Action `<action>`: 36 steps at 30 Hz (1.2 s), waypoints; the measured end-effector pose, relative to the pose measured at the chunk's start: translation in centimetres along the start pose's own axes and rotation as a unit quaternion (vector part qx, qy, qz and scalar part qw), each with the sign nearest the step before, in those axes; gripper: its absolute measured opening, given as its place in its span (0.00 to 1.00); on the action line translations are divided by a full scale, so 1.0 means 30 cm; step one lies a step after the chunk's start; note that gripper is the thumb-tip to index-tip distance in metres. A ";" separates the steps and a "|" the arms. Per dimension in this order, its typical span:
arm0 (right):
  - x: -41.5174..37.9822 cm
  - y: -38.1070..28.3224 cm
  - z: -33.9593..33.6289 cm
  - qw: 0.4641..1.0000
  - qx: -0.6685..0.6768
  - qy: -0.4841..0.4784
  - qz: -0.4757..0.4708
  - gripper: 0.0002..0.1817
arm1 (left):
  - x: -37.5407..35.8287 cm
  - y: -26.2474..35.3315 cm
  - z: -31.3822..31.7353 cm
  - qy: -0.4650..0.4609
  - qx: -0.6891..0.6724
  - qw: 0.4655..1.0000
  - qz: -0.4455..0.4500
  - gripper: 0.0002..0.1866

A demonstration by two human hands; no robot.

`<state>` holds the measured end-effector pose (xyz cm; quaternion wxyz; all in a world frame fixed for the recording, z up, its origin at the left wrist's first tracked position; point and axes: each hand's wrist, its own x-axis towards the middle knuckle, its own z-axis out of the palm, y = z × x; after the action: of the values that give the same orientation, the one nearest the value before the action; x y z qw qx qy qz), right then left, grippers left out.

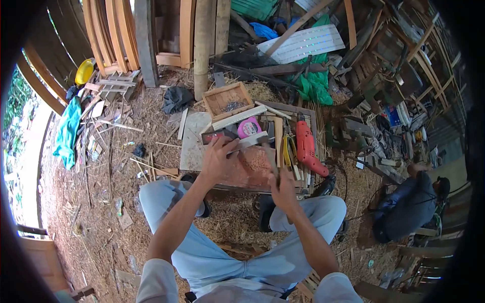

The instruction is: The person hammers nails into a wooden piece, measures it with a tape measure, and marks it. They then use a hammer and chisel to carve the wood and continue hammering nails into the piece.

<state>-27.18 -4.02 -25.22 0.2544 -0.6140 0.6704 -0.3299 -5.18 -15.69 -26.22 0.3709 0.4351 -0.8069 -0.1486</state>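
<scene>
My left hand (218, 160) presses down on a small pale strip of wood (247, 142) lying on a low reddish wooden work board (250, 171) in front of my knees. My right hand (283, 189) is closed around the handle of a hammer (269, 154), whose head hangs just above the strip. A red power drill (307, 146) lies on the board to the right, with yellow-handled pliers (288, 151) beside it. A pink round tin (249, 127) sits just behind the strip.
A shallow wooden box of nails (228, 100) stands behind the board. Another person (411, 202) crouches at the right. Planks, frames and scrap wood lean at the back; sawdust covers the ground. A blue cloth (66, 132) lies at the left.
</scene>
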 end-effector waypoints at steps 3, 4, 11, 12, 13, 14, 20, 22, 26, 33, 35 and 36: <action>-0.018 -0.042 0.029 0.998 0.033 -0.054 0.011 0.15 | 0.004 0.000 0.000 0.020 0.029 0.999 -0.004 0.23; -0.018 -0.060 0.032 0.997 0.038 -0.059 0.012 0.14 | 0.005 -0.006 0.004 0.040 0.029 0.999 -0.009 0.22; -0.052 -0.162 0.003 0.999 0.018 -0.036 -0.021 0.10 | -0.022 -0.006 0.006 -0.024 0.020 0.999 0.015 0.20; -0.057 -0.140 0.019 0.999 0.018 -0.038 -0.020 0.10 | -0.023 -0.003 0.008 -0.025 0.019 0.999 0.013 0.20; -0.059 -0.123 0.031 0.998 -0.018 -0.061 -0.007 0.10 | -0.021 0.001 0.009 -0.001 -0.005 1.000 0.017 0.20; -0.058 -0.112 0.037 0.995 -0.053 -0.084 0.005 0.10 | -0.015 0.004 0.008 0.024 -0.027 0.999 0.022 0.20; -0.051 -0.213 -0.011 0.998 -0.046 -0.020 -0.042 0.11 | -0.014 0.001 0.010 -0.003 -0.012 1.000 -0.013 0.19; -0.050 -0.199 0.003 0.997 -0.061 -0.024 -0.036 0.11 | -0.015 -0.013 0.019 -0.002 -0.008 1.000 -0.007 0.18; -0.043 -0.111 0.052 0.990 -0.118 -0.072 -0.013 0.11 | -0.009 -0.009 0.027 0.009 -0.044 0.999 -0.010 0.20; -0.033 -0.207 0.005 0.995 -0.053 -0.004 -0.079 0.11 | -0.017 -0.009 0.024 0.019 -0.042 0.999 -0.001 0.21; -0.041 -0.172 0.030 0.996 -0.069 -0.015 -0.048 0.11 | -0.013 -0.016 0.029 0.018 -0.035 0.999 0.008 0.20; -0.043 -0.148 0.038 0.996 -0.069 -0.013 -0.051 0.11 | -0.011 -0.015 0.029 0.020 -0.033 0.999 0.011 0.20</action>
<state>-23.28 -3.03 -22.69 0.2030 -0.6675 0.6563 -0.2872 -5.42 -15.76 -27.22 0.4028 0.4166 -0.7986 -0.1628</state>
